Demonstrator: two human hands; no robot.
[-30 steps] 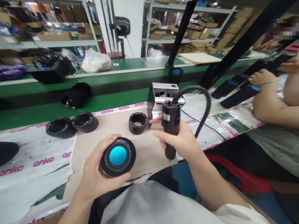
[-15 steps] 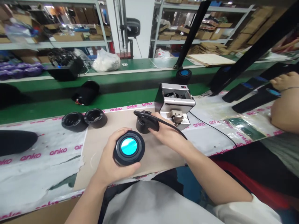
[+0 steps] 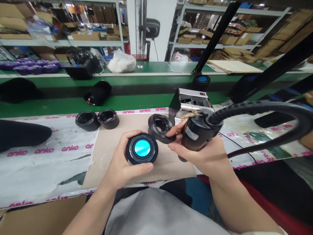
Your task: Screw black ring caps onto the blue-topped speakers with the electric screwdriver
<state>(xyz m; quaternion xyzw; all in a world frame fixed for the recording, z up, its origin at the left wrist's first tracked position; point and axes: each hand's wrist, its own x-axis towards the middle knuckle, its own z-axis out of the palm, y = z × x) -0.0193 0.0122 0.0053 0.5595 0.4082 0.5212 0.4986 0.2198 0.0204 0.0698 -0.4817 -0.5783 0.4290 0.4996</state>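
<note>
My left hand (image 3: 122, 168) is wrapped round a black cylindrical speaker (image 3: 142, 148), whose shiny blue round end faces up. My right hand (image 3: 207, 158) grips a black corded electric screwdriver (image 3: 194, 132) with a thick coiled cable (image 3: 264, 106); its tip is mostly hidden. The thumb and fingers of that hand also touch the edge of a black ring-shaped collar (image 3: 153, 128), which is tilted just behind the speaker. Two similar black collars (image 3: 86, 121) stand side by side farther left.
A metal screw feeder (image 3: 193, 94) stands behind my right hand. A beige board (image 3: 107, 147) lies under my hands. Left are a long black cylinder (image 3: 23, 133) and a black piece with wires (image 3: 99, 93). A dark slanted post (image 3: 217, 36) rises at the right.
My right hand has drawn back to the right with the screwdriver, now upright in view. The collar beside it has tilted, its opening now showing. The left hand still holds the speaker.
</note>
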